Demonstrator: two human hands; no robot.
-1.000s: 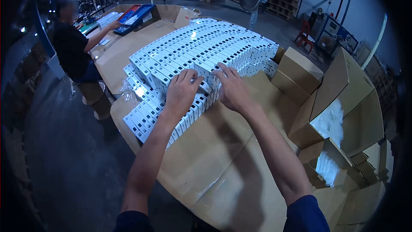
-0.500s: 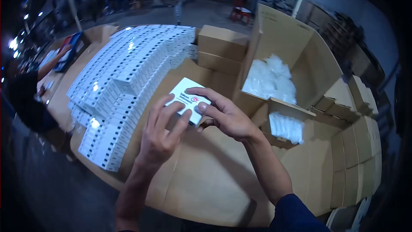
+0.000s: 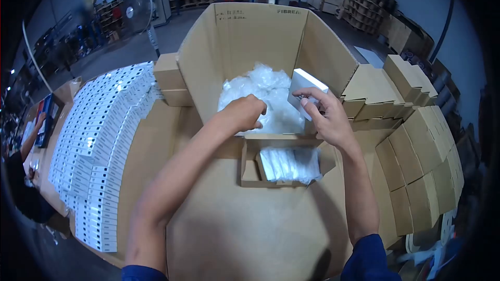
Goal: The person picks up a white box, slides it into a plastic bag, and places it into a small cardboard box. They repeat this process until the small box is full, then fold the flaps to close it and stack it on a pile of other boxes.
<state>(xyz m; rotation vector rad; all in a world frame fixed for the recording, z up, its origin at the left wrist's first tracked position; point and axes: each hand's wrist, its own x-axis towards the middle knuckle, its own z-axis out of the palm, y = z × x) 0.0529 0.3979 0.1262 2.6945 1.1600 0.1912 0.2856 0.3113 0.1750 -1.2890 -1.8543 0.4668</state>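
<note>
Now the right hand (image 3: 328,119) grips a small white box (image 3: 305,89) over the open carton (image 3: 250,36), tilted as if to fit beside the plastic bags (image 3: 265,99), while the left hand (image 3: 245,114), fingers curled, presses these bags aside.

Strong fisheye view: straight carton edges bowed, corners swallowed by a black vignette. Cool, bluish cast overall, fairly dim at the far hall, brighter at centre. Light from overhead, falling onto the large open carton (image 3: 260,41), its inner walls evenly lit. Mild glare off the crumpled plastic bags (image 3: 265,96) and off the rows of white boxes (image 3: 99,140). Soft shadows under both forearms across the cardboard-covered tabletop (image 3: 219,229). Slight motion softness at the right hand (image 3: 325,117); background machinery grainy and unsharp.
</note>
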